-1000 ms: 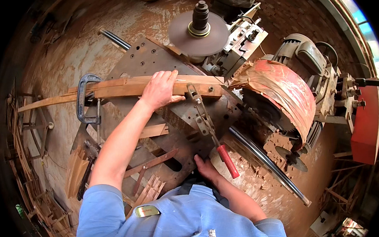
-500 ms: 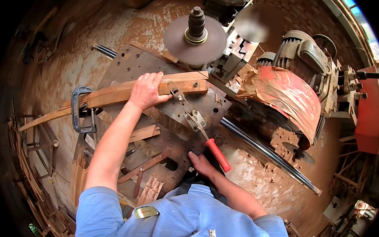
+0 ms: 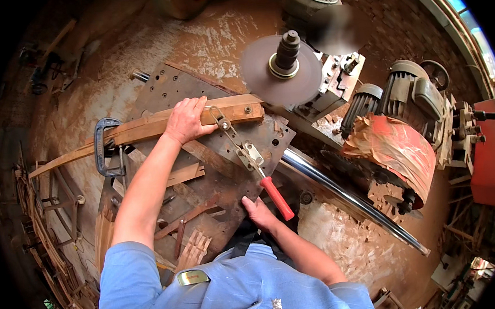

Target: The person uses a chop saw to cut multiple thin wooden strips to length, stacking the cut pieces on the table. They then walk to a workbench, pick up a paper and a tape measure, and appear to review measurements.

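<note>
The left hand (image 3: 186, 122) of the person was closed over the curved wooden piece (image 3: 144, 127), with its fingers laid across the top and its thumb along the near side. This wooden piece lay under the hand, upon the metal plate (image 3: 260, 132), and its thin end reached far out to the left of the hand. To the left of the same hand, a dark C-shaped clamp (image 3: 98, 149) stood around the wood. Just to the right of the thumb was the upper end of a lever clamp (image 3: 253, 156), whose red handle (image 3: 277, 198) sloped down toward the right hand (image 3: 259, 215).

The right hand was at the near edge of the plate, its thumb visible there; the other fingers were hidden, so one could not tell how firmly it was closed. Nearer to the left forearm, small wooden pieces (image 3: 194, 248) lay together. Beyond the left hand, to its right, was a round disc (image 3: 259, 73). Well to the right of both hands stood a red hood (image 3: 403, 150).
</note>
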Demonstrator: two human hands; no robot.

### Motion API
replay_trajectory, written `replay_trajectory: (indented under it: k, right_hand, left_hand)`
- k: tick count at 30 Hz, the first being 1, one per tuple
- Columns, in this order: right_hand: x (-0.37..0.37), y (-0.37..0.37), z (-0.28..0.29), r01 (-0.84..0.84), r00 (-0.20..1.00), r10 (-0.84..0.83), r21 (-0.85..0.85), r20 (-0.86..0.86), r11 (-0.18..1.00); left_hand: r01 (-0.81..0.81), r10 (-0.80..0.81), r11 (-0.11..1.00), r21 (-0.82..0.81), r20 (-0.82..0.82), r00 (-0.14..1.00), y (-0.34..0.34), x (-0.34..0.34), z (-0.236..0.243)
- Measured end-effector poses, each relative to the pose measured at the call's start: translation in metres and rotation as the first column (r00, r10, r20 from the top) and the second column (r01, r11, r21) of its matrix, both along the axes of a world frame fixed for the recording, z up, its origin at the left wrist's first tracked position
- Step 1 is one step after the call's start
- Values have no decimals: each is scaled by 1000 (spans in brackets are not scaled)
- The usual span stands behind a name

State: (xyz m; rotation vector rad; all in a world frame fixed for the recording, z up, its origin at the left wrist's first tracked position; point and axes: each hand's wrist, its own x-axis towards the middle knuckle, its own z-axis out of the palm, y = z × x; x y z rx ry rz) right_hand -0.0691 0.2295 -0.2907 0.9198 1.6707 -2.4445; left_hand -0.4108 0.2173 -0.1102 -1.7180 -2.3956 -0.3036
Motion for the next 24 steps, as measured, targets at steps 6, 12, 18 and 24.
replay_trajectory:
  k: [6,12,18,24]
  right_hand:
    - [-51,-10,29,-11,1000,10,-117,-12,993]
    - [-86,-30,22,22,999,-26,-142,-22,990]
    - [-98,-37,73,-132,990,141,-223,24,966]
    - [-74,-89,64,-143,977,167,-177,133,974]
  left_hand:
    - [-28,32,997,-74,49,998,-22,-40,0]
    - [-18,35,991,-130,124,992,-40,-84,3]
    - [-243,359,909,-339,340,869,-48,-108,20]
    - [-478,481,876,-70,206,852,-118,-75,111]
